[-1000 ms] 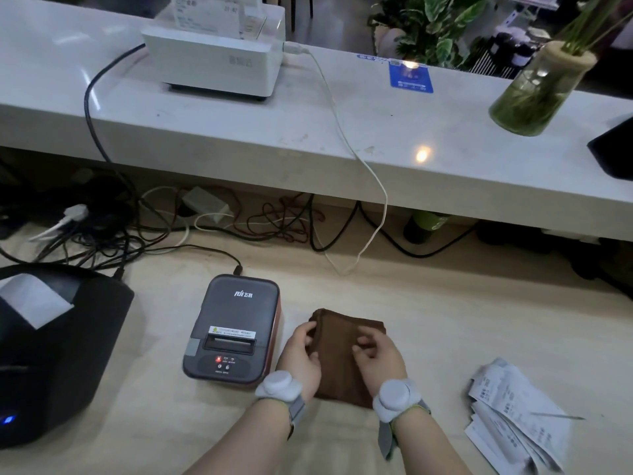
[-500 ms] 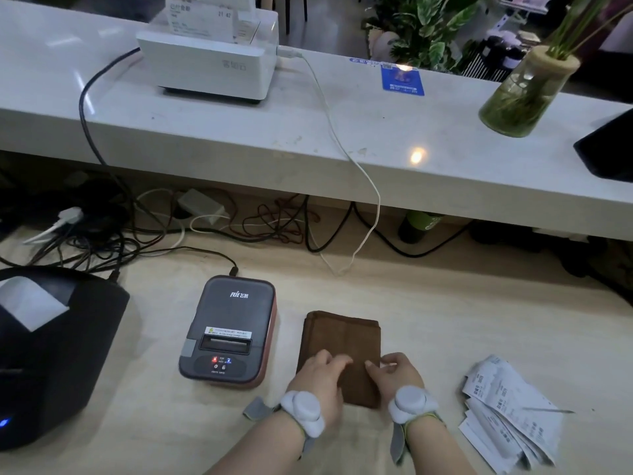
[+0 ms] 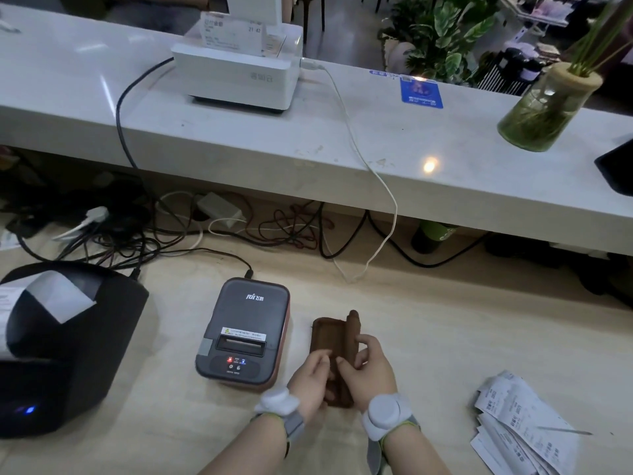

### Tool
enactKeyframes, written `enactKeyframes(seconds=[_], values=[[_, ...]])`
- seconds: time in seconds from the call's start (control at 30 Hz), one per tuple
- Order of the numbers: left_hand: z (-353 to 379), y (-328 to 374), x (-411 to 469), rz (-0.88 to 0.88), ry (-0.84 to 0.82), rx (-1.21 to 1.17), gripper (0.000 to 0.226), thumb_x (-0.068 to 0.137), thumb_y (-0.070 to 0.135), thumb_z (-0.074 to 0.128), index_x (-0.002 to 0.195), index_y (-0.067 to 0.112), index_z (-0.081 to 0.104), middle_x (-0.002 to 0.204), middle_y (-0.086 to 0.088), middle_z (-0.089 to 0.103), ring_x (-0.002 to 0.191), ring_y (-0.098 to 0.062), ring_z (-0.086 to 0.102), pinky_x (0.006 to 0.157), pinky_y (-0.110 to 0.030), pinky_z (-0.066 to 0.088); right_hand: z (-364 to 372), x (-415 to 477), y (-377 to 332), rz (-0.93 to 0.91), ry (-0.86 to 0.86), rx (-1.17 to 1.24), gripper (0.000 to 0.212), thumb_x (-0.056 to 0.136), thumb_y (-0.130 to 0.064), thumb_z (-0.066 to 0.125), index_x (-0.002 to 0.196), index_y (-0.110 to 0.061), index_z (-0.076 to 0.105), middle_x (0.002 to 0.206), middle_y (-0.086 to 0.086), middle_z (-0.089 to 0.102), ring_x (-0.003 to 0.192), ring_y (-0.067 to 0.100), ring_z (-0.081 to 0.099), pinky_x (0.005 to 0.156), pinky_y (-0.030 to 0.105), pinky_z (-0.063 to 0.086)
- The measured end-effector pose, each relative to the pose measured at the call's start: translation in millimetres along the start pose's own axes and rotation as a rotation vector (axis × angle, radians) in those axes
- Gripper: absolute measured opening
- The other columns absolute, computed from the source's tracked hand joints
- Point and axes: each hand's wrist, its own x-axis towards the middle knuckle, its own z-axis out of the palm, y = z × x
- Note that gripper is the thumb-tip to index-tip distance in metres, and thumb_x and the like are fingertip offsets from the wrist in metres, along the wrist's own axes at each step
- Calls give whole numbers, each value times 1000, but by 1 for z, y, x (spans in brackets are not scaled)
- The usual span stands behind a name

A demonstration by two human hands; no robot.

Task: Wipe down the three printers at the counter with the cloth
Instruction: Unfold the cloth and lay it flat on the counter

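Brown cloth (image 3: pixel 328 341), half-folded on the desk (image 3: pixel 445 337), is pinched by the curled fingers of the left hand (image 3: pixel 310 378) and right hand (image 3: pixel 369 369). Folding step, I'd say; next, carry it onto the grey printer (image 3: pixel 245 332) just left of those fingers.

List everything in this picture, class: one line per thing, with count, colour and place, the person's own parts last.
white printer: one, white, upper counter, left.
grey printer: one, grey, lower desk, centre.
black printer: one, black, lower desk, far left.
brown cloth: one, brown, right of the grey printer.
receipts: pile, white, lower desk, right.
vase: one, clear with green stems, upper counter, right.
blue card: one, blue, upper counter.
cables: tangle, black, white, red, under the upper counter.
wristbands: two, white, one per wrist.
left hand: one, holding the cloth's near end.
right hand: one, pinching the cloth's raised fold.
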Motion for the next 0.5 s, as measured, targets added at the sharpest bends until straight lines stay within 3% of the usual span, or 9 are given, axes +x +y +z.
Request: enactKeyframes(seconds=[0.07,0.13,0.2,0.23,0.37,0.43,0.5], values=[[-4,1,-4,28,65,-36,31,102,35,28,122,27,50,89,-5,61,69,-22,60,61,-26,45,10,1,-5,-27,-33,-22,43,76,-21,70,112,-32,47,66,-8,48,59,7,52,55,11,40],[-6,0,-6,50,103,-61,31,101,38,26,118,30,51,100,-7,63,92,-28,64,78,-32,48,17,2,-8,-38,-69,-56,47,78,-20,69,118,-29,47,68,-8,49,62,4,52,59,7,40],[-8,-4,-9,55,129,-76,31,101,37,28,118,27,52,111,-6,63,106,-23,61,94,-31,48,24,3,-11,-37,-119,-100,50,81,-18,65,126,-27,46,71,-8,52,65,2,53,60,5,39],[-9,-7,-9,50,150,-60,30,101,36,33,120,24,53,112,-4,63,106,-19,60,94,-28,48,27,3,-12,-39,-143,-124,51,83,-16,61,130,-26,46,73,-9,54,67,2,53,60,5,39],[-12,-22,-6,46,206,192,34,89,26,57,123,23,51,84,4,55,77,-9,54,66,-16,41,29,7,-10,-41,-238,-251,52,90,-7,44,140,-23,41,84,-7,58,75,7,54,65,9,37],[-14,-29,-8,67,212,329,40,83,23,61,121,27,49,78,7,48,69,-6,49,59,-11,33,27,8,-7,-48,-284,-258,55,89,0,41,140,-21,42,89,-4,59,78,10,54,72,11,37],[-14,-33,-10,59,235,368,44,80,24,63,120,31,46,79,10,46,66,-2,47,58,-10,33,23,8,-6,-50,-260,-224,51,89,0,44,135,-21,48,86,-5,61,74,10,54,70,9,39]])
